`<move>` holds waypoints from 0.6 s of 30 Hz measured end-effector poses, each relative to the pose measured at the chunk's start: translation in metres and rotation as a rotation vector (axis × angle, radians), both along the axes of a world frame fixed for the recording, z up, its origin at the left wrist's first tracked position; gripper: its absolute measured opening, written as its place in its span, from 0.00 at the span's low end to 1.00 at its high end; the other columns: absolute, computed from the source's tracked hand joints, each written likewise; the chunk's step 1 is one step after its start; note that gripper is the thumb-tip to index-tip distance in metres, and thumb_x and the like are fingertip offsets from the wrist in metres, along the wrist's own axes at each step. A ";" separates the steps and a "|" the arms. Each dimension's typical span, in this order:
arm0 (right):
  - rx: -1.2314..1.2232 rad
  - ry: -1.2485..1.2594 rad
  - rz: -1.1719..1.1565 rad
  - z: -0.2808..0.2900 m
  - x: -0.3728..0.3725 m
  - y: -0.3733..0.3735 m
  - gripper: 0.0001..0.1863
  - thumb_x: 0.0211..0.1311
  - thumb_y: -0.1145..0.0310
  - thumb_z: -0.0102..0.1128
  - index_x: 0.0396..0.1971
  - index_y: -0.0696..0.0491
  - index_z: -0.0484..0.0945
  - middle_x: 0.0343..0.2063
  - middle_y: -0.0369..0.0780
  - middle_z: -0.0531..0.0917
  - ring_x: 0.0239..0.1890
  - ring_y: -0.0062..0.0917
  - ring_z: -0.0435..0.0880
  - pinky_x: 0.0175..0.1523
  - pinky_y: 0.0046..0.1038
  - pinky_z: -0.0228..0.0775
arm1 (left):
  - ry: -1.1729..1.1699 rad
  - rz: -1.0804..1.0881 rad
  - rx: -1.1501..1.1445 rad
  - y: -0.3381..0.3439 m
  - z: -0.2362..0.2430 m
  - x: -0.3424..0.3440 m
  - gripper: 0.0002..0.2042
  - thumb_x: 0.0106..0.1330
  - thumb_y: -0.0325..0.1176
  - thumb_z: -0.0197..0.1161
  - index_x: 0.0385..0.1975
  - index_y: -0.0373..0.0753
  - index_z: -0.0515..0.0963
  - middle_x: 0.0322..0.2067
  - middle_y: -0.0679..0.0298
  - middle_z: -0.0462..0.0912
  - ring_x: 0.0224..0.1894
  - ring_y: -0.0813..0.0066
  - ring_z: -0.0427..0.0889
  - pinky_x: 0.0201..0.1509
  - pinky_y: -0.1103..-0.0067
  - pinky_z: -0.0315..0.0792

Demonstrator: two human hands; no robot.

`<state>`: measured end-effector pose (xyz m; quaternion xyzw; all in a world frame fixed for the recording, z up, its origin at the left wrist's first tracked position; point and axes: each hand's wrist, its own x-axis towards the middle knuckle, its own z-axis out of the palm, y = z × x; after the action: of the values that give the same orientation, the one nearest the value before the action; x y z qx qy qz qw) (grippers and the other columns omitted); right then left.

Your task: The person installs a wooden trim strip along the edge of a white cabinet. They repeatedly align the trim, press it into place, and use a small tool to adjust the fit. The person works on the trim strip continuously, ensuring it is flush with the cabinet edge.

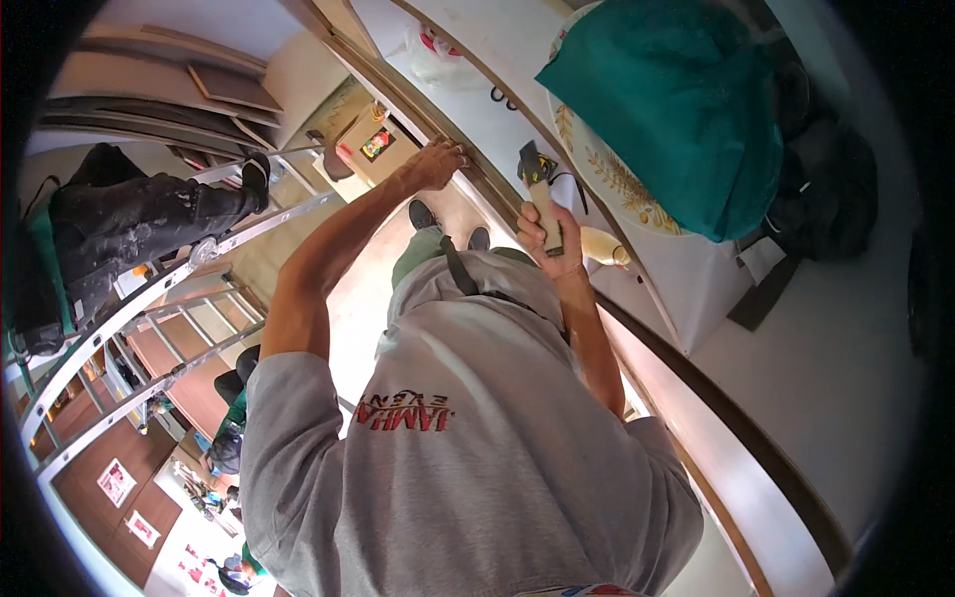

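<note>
My right hand (553, 242) is clamped on the beige block (543, 214), held up near the wooden rail (398, 97). My left hand (436, 165) rests, fingers curled, on that rail, likely as a brace. I'd keep the block flat, pressure even, and clear of the black-and-yellow tool (532, 159) beyond its tip.
</note>
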<state>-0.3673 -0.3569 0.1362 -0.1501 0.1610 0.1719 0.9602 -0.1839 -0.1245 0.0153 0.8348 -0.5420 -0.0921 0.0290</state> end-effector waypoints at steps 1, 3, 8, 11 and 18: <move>-0.050 -0.001 -0.024 0.010 -0.001 0.000 0.19 0.66 0.57 0.53 0.50 0.54 0.70 0.28 0.35 0.75 0.23 0.17 0.70 0.26 0.18 0.60 | 0.049 0.005 -0.032 -0.007 0.008 -0.009 0.17 0.58 0.29 0.54 0.49 0.44 0.78 0.50 0.59 0.76 0.58 0.61 0.72 0.66 0.61 0.59; -0.143 -0.028 -0.013 0.012 -0.004 -0.001 0.25 0.63 0.52 0.51 0.49 0.58 0.71 0.38 0.40 0.80 0.29 0.23 0.76 0.31 0.22 0.68 | 0.020 -0.004 0.032 -0.018 0.011 -0.023 0.17 0.59 0.29 0.54 0.49 0.43 0.78 0.51 0.58 0.75 0.58 0.59 0.71 0.66 0.61 0.59; -0.537 0.075 0.031 0.017 -0.028 -0.008 0.27 0.64 0.56 0.49 0.56 0.61 0.68 0.49 0.45 0.79 0.41 0.28 0.80 0.41 0.28 0.74 | 0.069 0.020 0.027 -0.028 0.010 -0.042 0.17 0.60 0.30 0.54 0.49 0.41 0.78 0.54 0.55 0.74 0.60 0.56 0.69 0.66 0.60 0.60; -0.786 0.140 0.053 0.009 -0.046 -0.005 0.24 0.68 0.59 0.47 0.56 0.61 0.68 0.46 0.44 0.80 0.38 0.26 0.81 0.38 0.25 0.75 | 0.063 -0.032 -0.053 -0.020 -0.001 -0.038 0.22 0.56 0.30 0.58 0.54 0.41 0.74 0.55 0.54 0.72 0.60 0.55 0.68 0.67 0.63 0.60; -1.351 0.099 0.227 -0.017 -0.058 0.007 0.22 0.72 0.59 0.44 0.59 0.58 0.66 0.44 0.44 0.81 0.38 0.23 0.82 0.37 0.24 0.75 | 0.093 -0.014 -0.089 -0.019 -0.004 -0.036 0.21 0.56 0.30 0.60 0.53 0.42 0.75 0.54 0.55 0.72 0.59 0.55 0.68 0.67 0.64 0.60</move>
<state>-0.4252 -0.3495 0.1196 -0.7238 0.2599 0.1401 0.6236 -0.2196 -0.1436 0.0109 0.8236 -0.5496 -0.1071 0.0906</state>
